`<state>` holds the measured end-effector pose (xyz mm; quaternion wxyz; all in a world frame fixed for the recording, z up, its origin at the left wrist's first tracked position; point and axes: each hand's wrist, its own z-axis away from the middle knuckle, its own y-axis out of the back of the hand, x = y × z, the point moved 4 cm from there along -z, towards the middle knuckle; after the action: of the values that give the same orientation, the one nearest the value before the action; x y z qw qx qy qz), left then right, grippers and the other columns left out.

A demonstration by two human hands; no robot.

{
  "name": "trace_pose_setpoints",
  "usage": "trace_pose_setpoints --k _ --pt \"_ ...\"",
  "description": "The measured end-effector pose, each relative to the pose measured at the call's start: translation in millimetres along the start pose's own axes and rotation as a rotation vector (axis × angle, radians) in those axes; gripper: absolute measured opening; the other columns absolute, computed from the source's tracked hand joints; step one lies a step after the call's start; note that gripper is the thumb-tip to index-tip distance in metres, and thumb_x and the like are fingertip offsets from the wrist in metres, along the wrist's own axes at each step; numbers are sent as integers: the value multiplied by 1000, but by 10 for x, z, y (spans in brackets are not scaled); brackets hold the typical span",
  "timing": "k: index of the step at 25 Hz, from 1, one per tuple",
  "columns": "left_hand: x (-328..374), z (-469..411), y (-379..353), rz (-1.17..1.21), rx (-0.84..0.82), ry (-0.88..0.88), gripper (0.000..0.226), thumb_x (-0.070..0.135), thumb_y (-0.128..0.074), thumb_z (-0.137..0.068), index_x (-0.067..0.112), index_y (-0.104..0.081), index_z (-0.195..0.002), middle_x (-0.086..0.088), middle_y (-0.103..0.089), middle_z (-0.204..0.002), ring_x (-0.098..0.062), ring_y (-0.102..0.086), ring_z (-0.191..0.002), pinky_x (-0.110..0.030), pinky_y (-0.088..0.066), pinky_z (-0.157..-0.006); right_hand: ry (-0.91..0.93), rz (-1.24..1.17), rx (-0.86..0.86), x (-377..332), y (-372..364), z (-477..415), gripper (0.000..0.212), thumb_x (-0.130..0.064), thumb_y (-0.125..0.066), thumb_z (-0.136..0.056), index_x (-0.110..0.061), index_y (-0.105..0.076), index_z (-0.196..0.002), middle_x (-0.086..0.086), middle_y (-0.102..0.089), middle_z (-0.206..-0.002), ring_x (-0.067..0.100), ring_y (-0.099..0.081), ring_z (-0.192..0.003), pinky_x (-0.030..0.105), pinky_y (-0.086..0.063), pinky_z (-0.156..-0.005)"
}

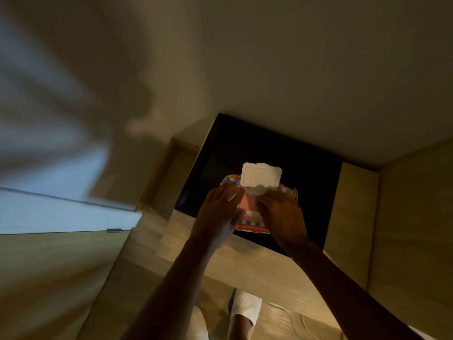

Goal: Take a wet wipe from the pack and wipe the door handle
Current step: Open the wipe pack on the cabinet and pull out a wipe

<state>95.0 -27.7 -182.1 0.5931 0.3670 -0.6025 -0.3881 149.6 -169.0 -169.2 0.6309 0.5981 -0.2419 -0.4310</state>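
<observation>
A pink wet wipe pack [247, 204] with a checkered border lies on a black tabletop [245, 148]. Its white lid [261, 175] is flipped up and open. My left hand [220, 212] lies over the pack's left side and holds it down. My right hand [282, 214] covers the right side, fingertips bunched on a bit of white wet wipe [259, 190] at the opening. A small dark metal fitting [114, 230] shows on the wooden door [56, 266] at the left; whether it is the door handle is unclear.
The black tabletop stands in a corner between beige walls [294, 69]. Pale wooden floor [257, 266] runs below it. White slippers [245, 305] on the person's feet are at the bottom. The upper left is motion-blurred.
</observation>
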Motion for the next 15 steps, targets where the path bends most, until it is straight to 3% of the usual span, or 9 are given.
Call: trace_pose_setpoints --k 5,11,15 --pt "-24 -4 -7 8 25 -8 65 46 -71 -77 18 -43 -128 -11 -59 -130 -27 -56 -122 -40 -47 -99 24 15 18 18 -44 -7 37 -27 -90 -59 -11 -70 -85 14 -72 -89 31 -70 -81 47 -58 -77" --pt "-58 -91 -1 -27 -66 17 64 55 -64 -78 22 -52 -132 -3 -54 -136 -20 -46 -129 -38 -39 -108 36 52 -36 36 -84 2 47 -36 -89 -58 -12 -69 -93 13 -71 -97 31 -69 -88 48 -54 -83" --pt "-27 -125 39 -22 -90 14 64 54 -63 -79 24 -49 -134 0 -50 -138 -16 -42 -130 -30 -31 -107 -13 -108 1 0 -2 42 25 -20 -79 -75 -10 -67 -94 13 -67 -102 30 -65 -93 44 -56 -83"
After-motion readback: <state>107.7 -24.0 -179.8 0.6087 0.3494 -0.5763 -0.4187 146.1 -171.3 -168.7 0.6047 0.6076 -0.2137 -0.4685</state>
